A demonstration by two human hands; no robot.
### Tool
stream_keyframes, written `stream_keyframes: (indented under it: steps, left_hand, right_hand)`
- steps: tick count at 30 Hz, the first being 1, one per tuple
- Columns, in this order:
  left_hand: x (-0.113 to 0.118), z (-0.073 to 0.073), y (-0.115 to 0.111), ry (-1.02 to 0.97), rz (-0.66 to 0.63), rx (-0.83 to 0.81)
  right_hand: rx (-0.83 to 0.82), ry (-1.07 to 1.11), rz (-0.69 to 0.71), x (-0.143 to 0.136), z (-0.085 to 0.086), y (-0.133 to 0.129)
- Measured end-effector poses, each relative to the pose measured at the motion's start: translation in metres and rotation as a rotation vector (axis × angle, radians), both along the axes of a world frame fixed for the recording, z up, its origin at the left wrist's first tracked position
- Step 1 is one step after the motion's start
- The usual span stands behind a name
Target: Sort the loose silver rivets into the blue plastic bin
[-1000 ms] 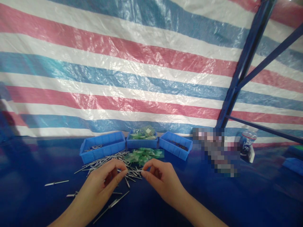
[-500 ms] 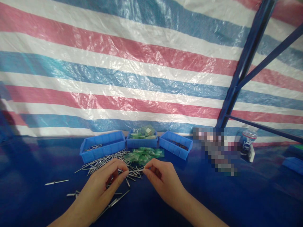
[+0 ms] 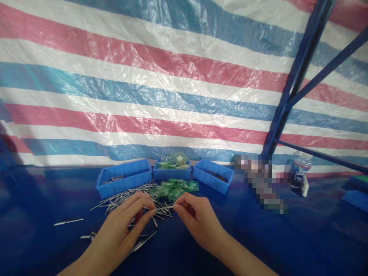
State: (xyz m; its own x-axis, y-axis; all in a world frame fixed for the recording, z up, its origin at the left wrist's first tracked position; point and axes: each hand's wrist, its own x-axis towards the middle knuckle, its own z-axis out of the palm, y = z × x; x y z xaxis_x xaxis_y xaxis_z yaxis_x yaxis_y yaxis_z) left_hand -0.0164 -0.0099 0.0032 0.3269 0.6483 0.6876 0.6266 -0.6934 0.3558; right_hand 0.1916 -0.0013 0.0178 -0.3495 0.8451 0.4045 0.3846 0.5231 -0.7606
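Observation:
A thin metal rod spans the gap between my two pinched hands, roughly level. Its left end is in the fingertips of my left hand, its right end in those of my right hand. Behind them lies a pile of similar metal rods, partly hidden by my left hand. Green plastic packets lie beside the pile. More loose metal pieces are under and near my left wrist, and a single one rests farther left.
Three blue bins stand at the back: a left bin with some rods, a middle bin with green packets, a right bin with small dark parts. A bottle and a blurred-out area are to the right. Striped sheeting hangs behind.
Both hands keep almost the same place and grip on the rod. The view has shifted very slightly.

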Motion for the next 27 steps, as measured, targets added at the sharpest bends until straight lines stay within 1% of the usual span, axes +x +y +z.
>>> stream_keyframes:
  steps: [7, 11, 18, 27]
  left_hand:
    - [0.0028, 0.0060, -0.0021, -0.008, 0.024, 0.041]
    - [0.0019, 0.0055, -0.0013, 0.011, 0.015, 0.070]
    - [0.0009, 0.0022, -0.0005, 0.000, -0.002, 0.038]
    - [0.0023, 0.0024, 0.0007, -0.014, 0.004, 0.013]
  right_hand:
    - [-0.006, -0.021, 0.012, 0.0001, 0.0008, 0.0007]
    - [0.008, -0.010, 0.026, 0.0006, -0.0007, 0.0006]
    - [0.041, -0.007, 0.016, 0.0004, -0.0009, 0.0004]
    - [0.059, -0.015, 0.010, -0.0001, -0.0007, 0.0002]
